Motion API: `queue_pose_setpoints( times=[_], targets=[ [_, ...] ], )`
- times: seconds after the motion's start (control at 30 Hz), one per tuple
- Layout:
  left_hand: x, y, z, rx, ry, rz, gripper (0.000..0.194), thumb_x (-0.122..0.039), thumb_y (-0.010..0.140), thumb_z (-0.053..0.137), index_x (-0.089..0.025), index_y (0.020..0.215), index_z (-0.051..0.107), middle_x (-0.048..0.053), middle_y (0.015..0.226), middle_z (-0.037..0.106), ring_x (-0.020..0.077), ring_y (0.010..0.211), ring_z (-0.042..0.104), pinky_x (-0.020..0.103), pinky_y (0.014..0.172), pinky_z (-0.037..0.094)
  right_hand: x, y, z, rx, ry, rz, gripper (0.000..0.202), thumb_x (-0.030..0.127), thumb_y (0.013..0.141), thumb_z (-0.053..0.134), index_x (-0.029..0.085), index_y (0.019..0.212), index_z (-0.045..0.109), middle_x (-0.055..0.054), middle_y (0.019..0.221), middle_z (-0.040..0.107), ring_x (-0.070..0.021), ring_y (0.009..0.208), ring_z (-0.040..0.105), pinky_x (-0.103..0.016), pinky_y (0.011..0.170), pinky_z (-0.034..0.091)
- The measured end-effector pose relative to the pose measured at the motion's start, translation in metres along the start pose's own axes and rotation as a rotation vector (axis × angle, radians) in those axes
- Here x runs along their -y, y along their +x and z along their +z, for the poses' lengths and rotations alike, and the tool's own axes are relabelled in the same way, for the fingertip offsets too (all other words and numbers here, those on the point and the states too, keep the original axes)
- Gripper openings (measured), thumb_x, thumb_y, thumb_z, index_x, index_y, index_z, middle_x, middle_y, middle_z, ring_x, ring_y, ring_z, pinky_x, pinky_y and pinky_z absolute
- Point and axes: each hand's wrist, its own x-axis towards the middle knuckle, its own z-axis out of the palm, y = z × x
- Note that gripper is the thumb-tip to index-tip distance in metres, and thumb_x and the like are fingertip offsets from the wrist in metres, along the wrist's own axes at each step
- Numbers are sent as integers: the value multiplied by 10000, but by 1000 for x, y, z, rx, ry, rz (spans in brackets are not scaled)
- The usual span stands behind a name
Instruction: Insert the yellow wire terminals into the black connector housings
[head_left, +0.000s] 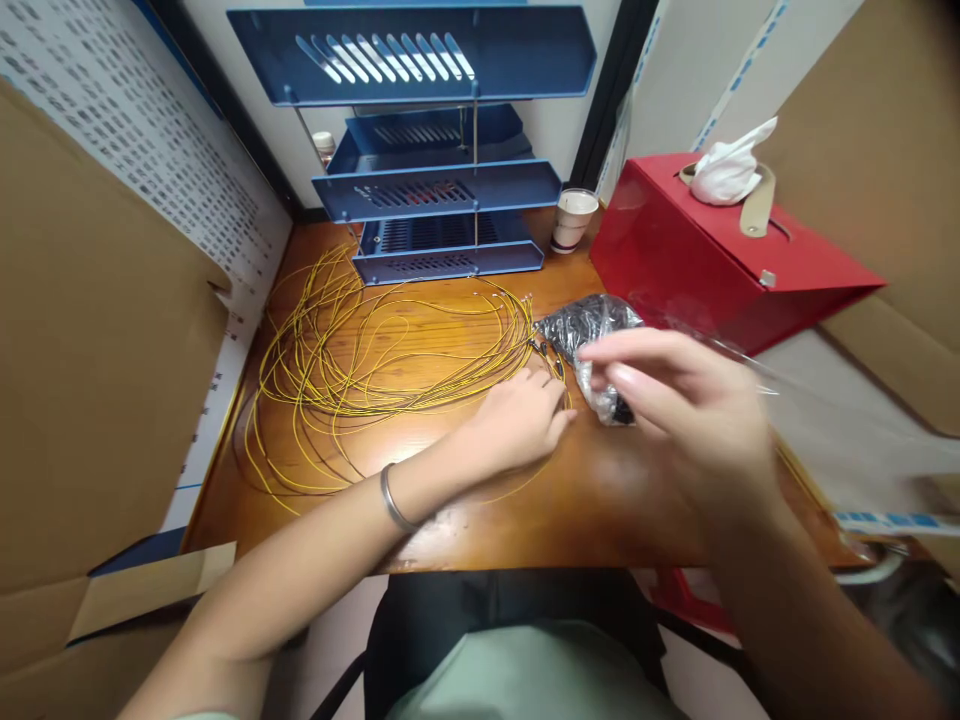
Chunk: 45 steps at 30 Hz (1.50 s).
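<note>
My left hand (525,415) lies low on the table with its fingers curled over the end of a yellow wire; the grip itself is partly hidden. Around it spreads a loose tangle of thin yellow wires (315,385), with small dark connectors (559,368) on some ends near my fingertips. Raised over the right side of the table, my right hand (682,400) is slightly blurred, thumb and forefinger brought close together. Anything between those fingertips is too small to make out. Behind that hand sits a clear plastic bag (592,320) of small black pieces, partly covered by it.
A blue tiered tray rack (450,262) stands at the back, with a paper cup (574,218) beside it. The red tissue box (682,250) occupies the back right. Cardboard (90,330) borders the left side. The wooden table's front edge (510,568) is close to my body.
</note>
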Motion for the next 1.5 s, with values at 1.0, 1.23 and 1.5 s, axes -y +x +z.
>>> queue_pose_setpoints(
  times=[1.0, 1.23, 1.5],
  targets=[
    [15, 18, -16, -97, 117, -205, 375, -410, 1029, 404, -130, 1144, 625, 155, 1173, 690, 300, 1088, 582, 414, 904, 466, -53, 42, -60, 351, -1106, 307, 405, 327, 856, 621, 213, 1239, 682, -113, 1031, 754, -329, 907, 702, -394, 707, 472],
    [-17, 53, -5, -20, 7, -186, 540, -604, 933, 504, -102, 1025, 681, 188, 999, 742, 363, 1049, 662, 494, 949, 486, -53, 35, -47, 213, -1082, 365, 270, 256, 938, 459, 201, 1055, 696, -159, 968, 754, -352, 927, 710, -405, 745, 459],
    [13, 87, -23, -168, -590, -428, 148, -284, 899, 505, -199, 836, 609, 88, 981, 738, 254, 938, 665, 408, 872, 532, -47, 69, -44, -56, -765, 380, 278, 245, 989, 391, 168, 1208, 544, -152, 890, 718, -298, 755, 672, -397, 734, 468]
  ],
)
